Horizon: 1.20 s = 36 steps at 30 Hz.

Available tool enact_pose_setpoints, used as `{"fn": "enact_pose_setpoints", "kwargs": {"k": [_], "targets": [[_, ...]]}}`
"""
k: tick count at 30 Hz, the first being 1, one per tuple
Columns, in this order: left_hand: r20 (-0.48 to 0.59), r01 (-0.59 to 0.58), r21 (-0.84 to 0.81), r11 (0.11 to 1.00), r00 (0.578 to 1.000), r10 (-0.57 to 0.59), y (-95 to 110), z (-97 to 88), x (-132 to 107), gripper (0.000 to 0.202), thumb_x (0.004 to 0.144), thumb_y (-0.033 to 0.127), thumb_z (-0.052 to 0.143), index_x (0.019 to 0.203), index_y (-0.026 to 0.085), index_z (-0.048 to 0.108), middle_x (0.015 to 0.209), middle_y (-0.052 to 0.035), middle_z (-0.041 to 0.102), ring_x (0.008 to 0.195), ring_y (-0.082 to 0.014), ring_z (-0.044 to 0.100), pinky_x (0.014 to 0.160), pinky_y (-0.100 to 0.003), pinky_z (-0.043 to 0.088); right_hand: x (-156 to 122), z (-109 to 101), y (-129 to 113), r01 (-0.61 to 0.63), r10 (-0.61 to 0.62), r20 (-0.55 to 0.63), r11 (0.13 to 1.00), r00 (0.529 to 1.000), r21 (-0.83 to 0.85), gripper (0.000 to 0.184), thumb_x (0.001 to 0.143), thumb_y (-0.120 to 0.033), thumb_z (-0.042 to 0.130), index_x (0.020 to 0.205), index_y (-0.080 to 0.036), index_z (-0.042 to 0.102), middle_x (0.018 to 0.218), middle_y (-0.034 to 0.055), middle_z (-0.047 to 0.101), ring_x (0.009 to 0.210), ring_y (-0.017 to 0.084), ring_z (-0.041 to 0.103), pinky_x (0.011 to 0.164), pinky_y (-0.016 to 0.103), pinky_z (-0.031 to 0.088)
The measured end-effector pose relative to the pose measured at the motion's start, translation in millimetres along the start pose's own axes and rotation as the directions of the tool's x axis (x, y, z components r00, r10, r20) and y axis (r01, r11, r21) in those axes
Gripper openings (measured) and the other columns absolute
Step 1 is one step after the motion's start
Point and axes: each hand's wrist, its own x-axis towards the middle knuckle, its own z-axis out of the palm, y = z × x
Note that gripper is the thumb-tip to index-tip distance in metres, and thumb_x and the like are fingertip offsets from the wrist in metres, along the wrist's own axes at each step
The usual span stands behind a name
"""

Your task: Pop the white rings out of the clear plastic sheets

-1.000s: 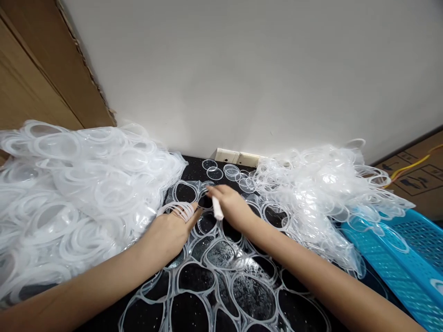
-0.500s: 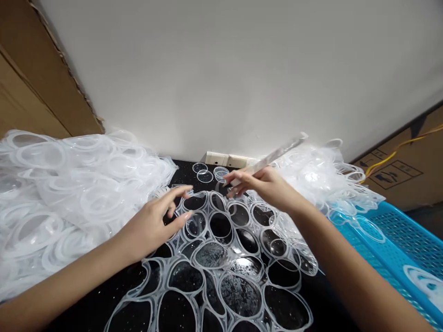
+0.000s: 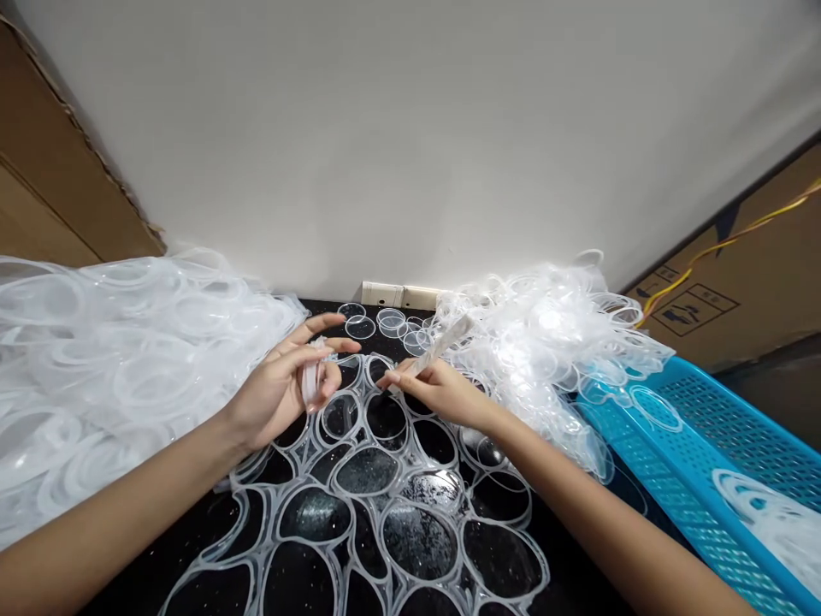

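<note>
My left hand [image 3: 282, 385] is raised over the black countertop [image 3: 211, 522], curled around a small whitish clear plastic piece [image 3: 312, 382]. My right hand [image 3: 440, 392] grips a long translucent plastic stick [image 3: 440, 346], its lower tip near a ring of the clear plastic web [image 3: 332, 469]. That web of joined oval rings lies flat under both hands. Heaped clear rings [image 3: 128, 359] touch my left forearm's side, and another tangled heap [image 3: 539, 351] lies beyond my right hand.
Several small clear discs [image 3: 391, 322] lie at the counter's back, below a cream wall socket strip [image 3: 398, 295] on the white wall [image 3: 410, 145]. A blue perforated tray [image 3: 693, 453] sits at right, before a cardboard box [image 3: 699, 291] with a yellow cable [image 3: 724, 244].
My right hand has come down from above the right heap, lowering the stick toward the web. My left hand has turned and curled around the small piece. The view has tilted.
</note>
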Motion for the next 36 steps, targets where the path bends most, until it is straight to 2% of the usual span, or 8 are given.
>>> {"fn": "enact_pose_setpoints", "kwargs": {"k": [2, 4, 6, 9, 15, 21, 27, 36], "targets": [[0.146, -0.135, 0.421, 0.897, 0.986, 0.080, -7, 0.9, -2, 0.034, 0.082, 0.022, 0.039, 0.111, 0.027, 0.055, 0.102, -0.0035, 0.063, 0.052, -0.0079, 0.051, 0.048, -0.022, 0.040, -1, 8, 6, 0.034, -0.033, 0.010, 0.995, 0.999, -0.094, 0.025, 0.087, -0.033, 0.044, 0.085, -0.018, 0.064, 0.083, 0.0048, 0.064, 0.076, 0.014, 0.058, 0.068, 0.028, 0.046], [0.297, -0.295, 0.769, 0.567, 0.950, 0.092, -17, 4.5, -7, 0.039, 0.081, 0.018, 0.038, 0.115, 0.025, 0.054, 0.109, -0.0061, 0.062, 0.061, -0.0130, 0.058, 0.056, -0.028, 0.045, -1, 13, 10, 0.087, -0.088, -0.003, 0.983, 0.996, -0.164, 0.019, 0.086, -0.026, 0.046, 0.081, -0.017, 0.062, 0.080, 0.0046, 0.062, 0.073, 0.014, 0.056, 0.068, 0.027, 0.046], [0.362, -0.367, 0.900, 0.236, 0.930, 0.062, -26, 8.7, -13, 0.044, 0.081, 0.016, 0.036, 0.124, 0.022, 0.047, 0.111, -0.0081, 0.062, 0.064, -0.0163, 0.061, 0.057, -0.030, 0.046, 0, 14, 12, 0.124, -0.128, -0.010, 0.975, 0.992, -0.184, 0.018, 0.086, -0.024, 0.047, 0.077, -0.017, 0.060, 0.079, 0.0043, 0.060, 0.073, 0.014, 0.055, 0.070, 0.027, 0.045], [0.402, -0.403, 0.915, 0.008, 0.915, 0.029, -37, 12.9, -18, 0.043, 0.084, 0.017, 0.032, 0.126, 0.019, 0.044, 0.118, -0.0087, 0.059, 0.070, -0.0181, 0.064, 0.056, -0.029, 0.047, -1, 12, 13, 0.110, -0.109, 0.020, 0.982, 0.994, -0.151, 0.021, 0.087, -0.027, 0.045, 0.076, -0.017, 0.059, 0.079, 0.0040, 0.060, 0.074, 0.013, 0.056, 0.069, 0.026, 0.045], [0.469, -0.463, 0.880, -0.107, 0.882, 0.036, -47, 13.6, -16, 0.043, 0.083, 0.014, 0.034, 0.125, 0.015, 0.045, 0.124, -0.0105, 0.054, 0.084, -0.0214, 0.064, 0.060, -0.031, 0.050, -5, 5, 9, 0.044, -0.036, 0.065, 0.990, 0.997, -0.131, 0.024, 0.086, -0.034, 0.046, 0.083, -0.016, 0.061, 0.080, 0.0048, 0.061, 0.073, 0.014, 0.056, 0.067, 0.027, 0.046], [0.451, -0.441, 0.880, -0.175, 0.893, 0.015, -46, 16.4, -19, 0.045, 0.082, 0.015, 0.037, 0.126, 0.012, 0.044, 0.119, -0.0146, 0.057, 0.089, -0.0227, 0.063, 0.063, -0.030, 0.051, -3, 10, 10, 0.002, -0.008, -0.148, 0.999, 0.989, -0.037, 0.027, 0.087, -0.035, 0.044, 0.082, -0.018, 0.065, 0.089, 0.0063, 0.063, 0.080, 0.015, 0.058, 0.072, 0.028, 0.046], [0.391, -0.397, 0.879, -0.265, 0.917, -0.075, -46, 20.7, -24, 0.045, 0.081, 0.014, 0.039, 0.126, 0.013, 0.045, 0.122, -0.0151, 0.055, 0.082, -0.0231, 0.065, 0.057, -0.032, 0.053, 0, 25, 10, 0.012, -0.018, -0.169, 0.999, 0.985, -0.038, 0.030, 0.087, -0.032, 0.044, 0.071, -0.016, 0.064, 0.078, 0.0046, 0.065, 0.078, 0.015, 0.060, 0.073, 0.029, 0.046], [0.379, -0.386, 0.897, -0.218, 0.922, -0.073, -46, 22.2, -22, 0.044, 0.080, 0.013, 0.042, 0.124, 0.012, 0.047, 0.119, -0.0160, 0.057, 0.089, -0.0245, 0.063, 0.063, -0.032, 0.053, 0, 37, 17, 0.137, -0.193, -0.180, 0.949, 0.965, -0.285, 0.024, 0.088, -0.025, 0.043, 0.082, -0.015, 0.064, 0.082, 0.0056, 0.066, 0.074, 0.014, 0.059, 0.067, 0.027, 0.048]]}}
